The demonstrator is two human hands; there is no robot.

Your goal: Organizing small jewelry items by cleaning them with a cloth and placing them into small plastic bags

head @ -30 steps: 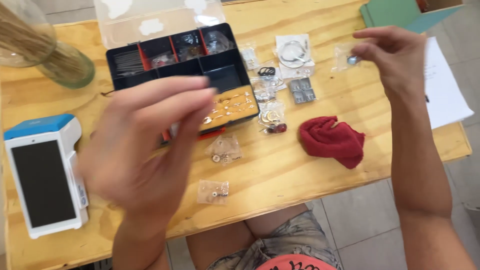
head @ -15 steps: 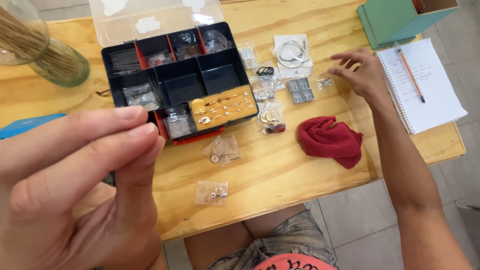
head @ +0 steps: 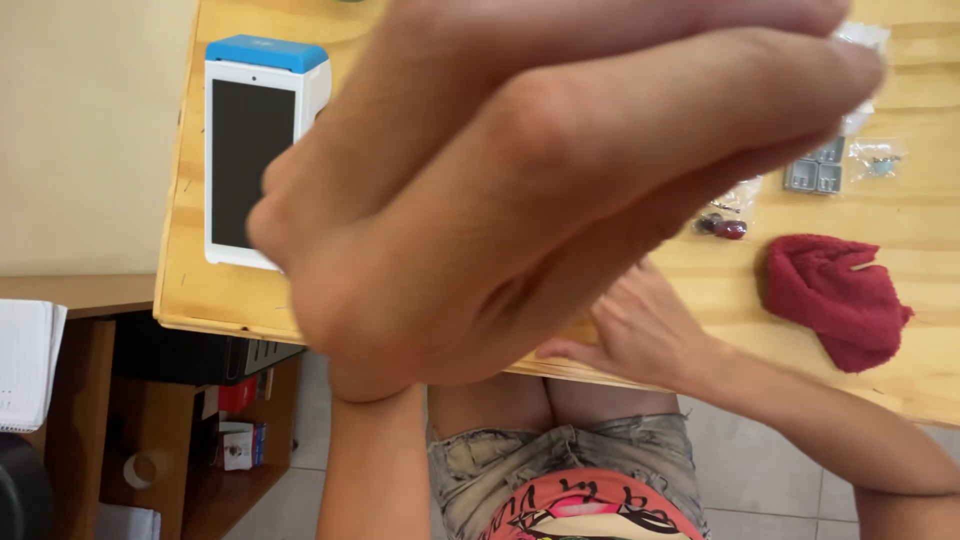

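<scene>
My left hand (head: 540, 190) is raised very close to the camera and fills most of the view, blurred, with its fingers pressed together. Whether it holds anything I cannot tell; a scrap of white (head: 862, 36) shows at the fingertips. My right hand (head: 640, 335) lies on the front edge of the wooden table (head: 190, 290), fingers spread and partly hidden behind the left hand. A crumpled red cloth (head: 835, 295) lies to its right. Small clear bags with tiny parts (head: 728, 215) and a grey moulded piece (head: 815, 176) lie beyond it.
A white hand-held terminal with a dark screen and blue top (head: 255, 150) lies at the table's left. Under the table a shelf (head: 225, 440) holds boxes and a tape roll. White paper (head: 25, 365) rests on a lower surface at far left. The parts box is hidden.
My left hand has risen toward the camera and now blocks the parts box. My right hand has come back from the far right to the table's front edge. The view has swung left.
</scene>
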